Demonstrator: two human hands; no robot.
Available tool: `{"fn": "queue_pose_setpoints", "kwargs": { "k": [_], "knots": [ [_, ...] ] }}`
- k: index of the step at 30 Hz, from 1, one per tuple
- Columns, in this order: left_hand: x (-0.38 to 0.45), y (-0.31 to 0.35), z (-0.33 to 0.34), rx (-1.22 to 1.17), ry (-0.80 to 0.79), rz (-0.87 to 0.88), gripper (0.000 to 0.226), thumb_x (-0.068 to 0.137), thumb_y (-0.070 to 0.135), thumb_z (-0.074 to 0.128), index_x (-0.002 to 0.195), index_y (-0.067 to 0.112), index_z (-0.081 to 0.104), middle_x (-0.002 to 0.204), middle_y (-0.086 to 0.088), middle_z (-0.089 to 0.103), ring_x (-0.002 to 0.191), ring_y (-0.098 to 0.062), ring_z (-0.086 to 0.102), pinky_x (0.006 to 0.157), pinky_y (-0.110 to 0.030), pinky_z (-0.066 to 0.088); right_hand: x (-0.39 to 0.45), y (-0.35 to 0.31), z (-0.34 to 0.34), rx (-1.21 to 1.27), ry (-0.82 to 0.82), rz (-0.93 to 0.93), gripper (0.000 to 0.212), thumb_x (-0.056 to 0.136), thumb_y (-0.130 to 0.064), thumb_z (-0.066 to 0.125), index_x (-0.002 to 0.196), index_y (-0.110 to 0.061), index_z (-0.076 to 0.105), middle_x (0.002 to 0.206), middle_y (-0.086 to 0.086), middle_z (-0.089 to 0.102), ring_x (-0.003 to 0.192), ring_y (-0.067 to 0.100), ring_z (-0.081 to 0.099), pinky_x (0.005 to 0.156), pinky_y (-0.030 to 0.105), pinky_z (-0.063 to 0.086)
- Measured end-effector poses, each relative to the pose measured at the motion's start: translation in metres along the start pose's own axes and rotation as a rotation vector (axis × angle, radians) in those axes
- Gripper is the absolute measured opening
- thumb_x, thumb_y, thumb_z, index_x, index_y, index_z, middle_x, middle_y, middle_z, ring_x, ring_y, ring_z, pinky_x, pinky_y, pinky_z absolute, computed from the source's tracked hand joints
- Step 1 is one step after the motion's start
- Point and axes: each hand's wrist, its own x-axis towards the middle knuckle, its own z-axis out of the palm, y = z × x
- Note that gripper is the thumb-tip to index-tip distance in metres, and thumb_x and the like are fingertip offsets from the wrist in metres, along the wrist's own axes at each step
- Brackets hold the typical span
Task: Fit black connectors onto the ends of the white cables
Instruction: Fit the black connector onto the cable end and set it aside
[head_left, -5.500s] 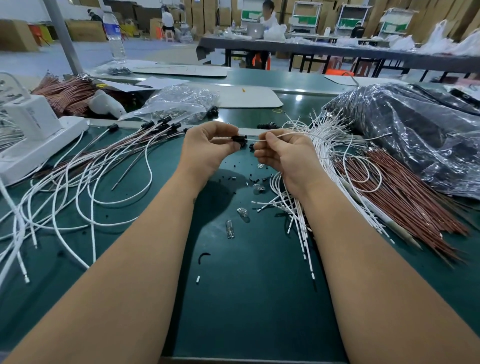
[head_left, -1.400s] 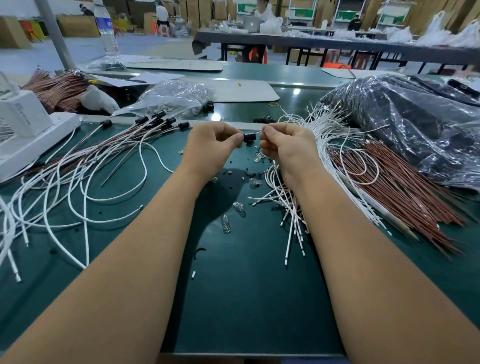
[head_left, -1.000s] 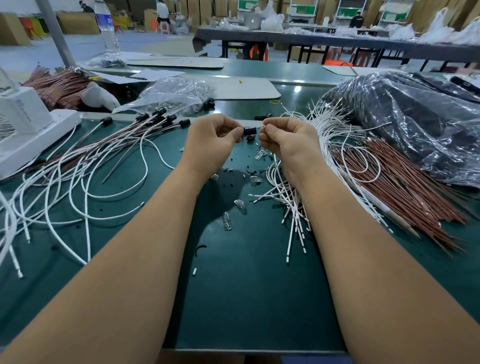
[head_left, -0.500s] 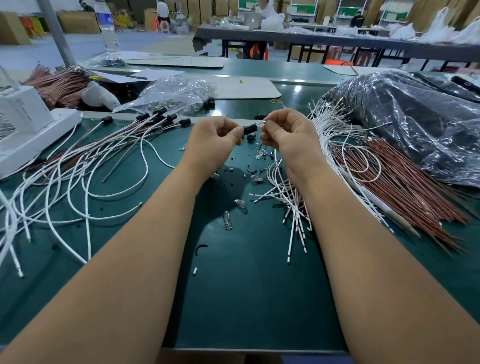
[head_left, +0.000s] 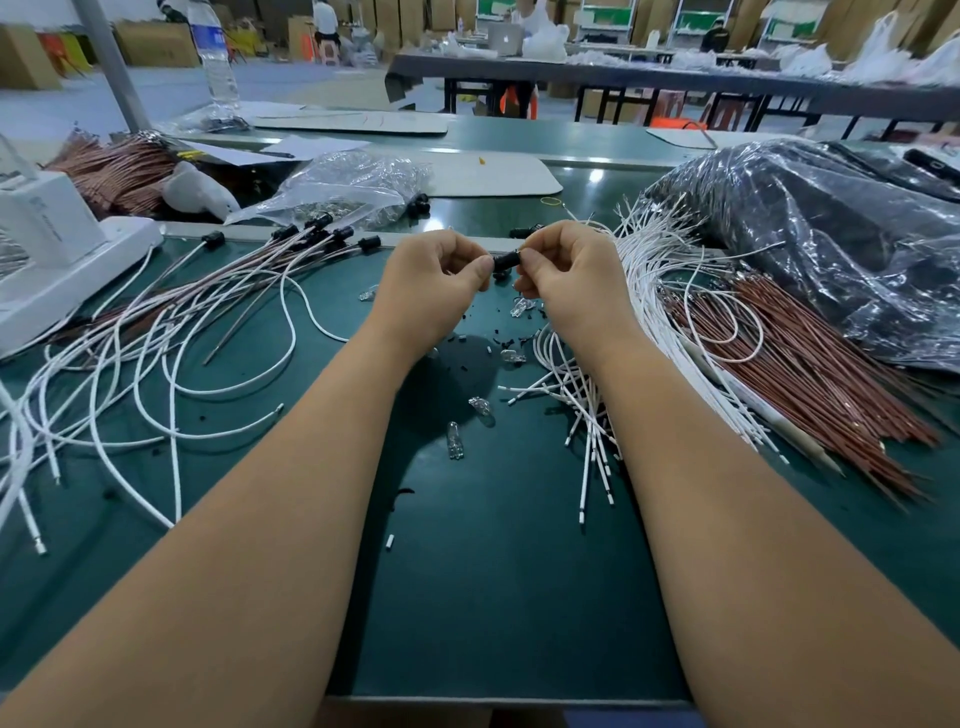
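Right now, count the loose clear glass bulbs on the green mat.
5 bulbs: one left of the left hand, two below the right hand, two between the forearms. More may hide behind hands.

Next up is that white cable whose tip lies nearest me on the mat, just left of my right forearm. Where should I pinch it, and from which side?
Judging by its pose, pinch the white cable a little behind its near tip, coming from above and from its left. That end sticks out past the bundle of white cables over bare green mat, so nothing crowds it there; farther up it crosses its neighbours.
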Motion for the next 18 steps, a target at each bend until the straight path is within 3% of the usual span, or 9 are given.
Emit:
{"fn": "queue_pose_setpoints", "kwargs": {
  "k": [5, 8, 11, 18],
  "knots": [
    [0.0023, 0.0007, -0.0001, -0.077, 0.012, -0.105, 0.007, 0.088, 0.018, 0.068, 0.081, 0.015, 0.069, 0.071, 0.002, 0.066, 0.063, -0.007, 0.055, 0.062, -0.017, 0.046, -0.0007, -0.0018, 0.0005, -0.029, 0.007, -0.007, 0.011, 0.091, 0.000, 0.059, 0.085, -0.009, 0.062, 0.069, 0.002, 0.064, 0.062, 0.014, 0.065, 0.072, 0.037, 0.058],
    [0.0029, 0.0013, -0.0027, -0.151, 0.011, -0.144, 0.012, 0.086, 0.016, 0.070, 0.074, 0.016, 0.068, 0.053, 0.012, 0.057, 0.043, 0.002, 0.043, 0.047, -0.011, 0.036, -0.0012, -0.0009, 0.0005, -0.014, -0.006, 0.001, 0.011, 0.092, -0.001, 0.059, 0.085, -0.010, 0.062, 0.069, 0.001, 0.064, 0.056, 0.005, 0.063, 0.066, 0.030, 0.057],
    [0.0017, 0.0028, -0.0043, -0.221, 0.028, -0.153, 0.011, 0.085, 0.014, 0.071, 0.074, 0.015, 0.069, 0.041, 0.017, 0.053, 0.036, 0.004, 0.042, 0.042, -0.006, 0.032, -0.0013, -0.0015, 0.0028, 0.033, 0.003, 0.026, 0.010, 0.095, -0.004, 0.055, 0.089, -0.009, 0.060, 0.071, 0.003, 0.064, 0.057, 0.009, 0.063, 0.063, 0.027, 0.056],
    [0.0013, -0.0013, 0.0023, -0.241, 0.063, -0.136, 0.018, 0.079, 0.015, 0.077, 0.066, 0.025, 0.072, 0.060, 0.010, 0.068, 0.064, -0.003, 0.062, 0.067, -0.016, 0.052, -0.0022, -0.0070, 0.0020, -0.049, 0.005, 0.068, 0.012, 0.099, -0.015, 0.050, 0.089, -0.015, 0.057, 0.077, 0.006, 0.066, 0.057, 0.012, 0.062, 0.061, 0.032, 0.054]
  ]
}}
